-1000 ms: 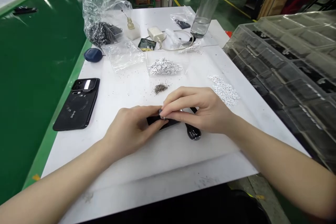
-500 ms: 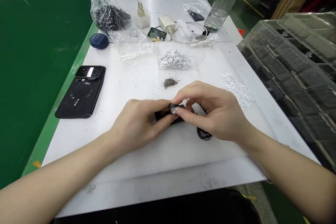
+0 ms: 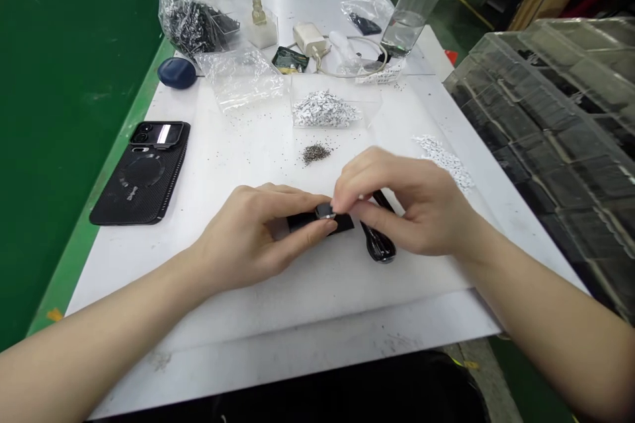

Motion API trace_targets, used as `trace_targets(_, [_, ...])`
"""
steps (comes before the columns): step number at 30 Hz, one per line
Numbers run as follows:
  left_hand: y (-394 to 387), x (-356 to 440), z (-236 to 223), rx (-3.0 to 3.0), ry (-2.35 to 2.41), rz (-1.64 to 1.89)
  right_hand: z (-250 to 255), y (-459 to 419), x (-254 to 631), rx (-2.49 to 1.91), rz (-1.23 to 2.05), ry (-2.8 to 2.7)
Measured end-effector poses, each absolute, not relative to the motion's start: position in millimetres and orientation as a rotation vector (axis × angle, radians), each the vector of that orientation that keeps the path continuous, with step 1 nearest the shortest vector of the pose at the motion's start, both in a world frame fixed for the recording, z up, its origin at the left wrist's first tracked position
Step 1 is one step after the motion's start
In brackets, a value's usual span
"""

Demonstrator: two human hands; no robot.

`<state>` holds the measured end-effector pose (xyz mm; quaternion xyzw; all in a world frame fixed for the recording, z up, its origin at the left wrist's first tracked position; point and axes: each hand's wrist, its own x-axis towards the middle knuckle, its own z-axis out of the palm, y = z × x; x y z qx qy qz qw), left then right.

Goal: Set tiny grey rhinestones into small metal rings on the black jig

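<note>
Your left hand (image 3: pixel 251 228) pinches 1 small dark piece (image 3: pixel 325 211) over the white tabletop (image 3: pixel 297 301), between green partition (image 3: pixel 69 119) and clear compartment boxes (image 3: pixel 550 139), while your right hand (image 3: pixel 414 201) meets it, grip impossible to tell.

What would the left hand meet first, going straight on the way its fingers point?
Probably the right hand, whose fingertips sit beside the small dark piece pinched in the left hand; depth between them is unclear.
</note>
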<state>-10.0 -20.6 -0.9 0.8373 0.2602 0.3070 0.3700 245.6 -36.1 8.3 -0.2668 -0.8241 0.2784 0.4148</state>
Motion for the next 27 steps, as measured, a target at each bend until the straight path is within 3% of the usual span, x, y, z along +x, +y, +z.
trace_targets(5, [-25.8,-11.4,2.6,2.154,0.71,0.793,13.2,-31.3,267.1,-1.267,0.286,-2.282])
trace_targets(9, [-25.9,-11.4,-3.5,2.126,0.697,0.84,13.2,-30.5,275.4,-1.61,0.344,-2.419])
trace_targets(14, [-24.0,-9.9,-5.9,2.092,0.679,0.852,20.5,-30.0,274.1,-1.431,0.593,-2.031])
trace_targets(18, [-24.2,-9.0,-4.2,2.064,0.696,0.822,26.3,-25.9,269.3,-1.076,1.113,-1.428])
trace_targets(21, [-24.5,-8.5,-7.7,2.059,0.689,0.861,22.0,-21.5,257.8,-0.981,1.39,-1.28])
trace_targets(27, [-23.5,-8.1,-10.4,2.093,0.666,0.862,-1.4,-17.3,233.4,-1.233,1.042,-1.385])
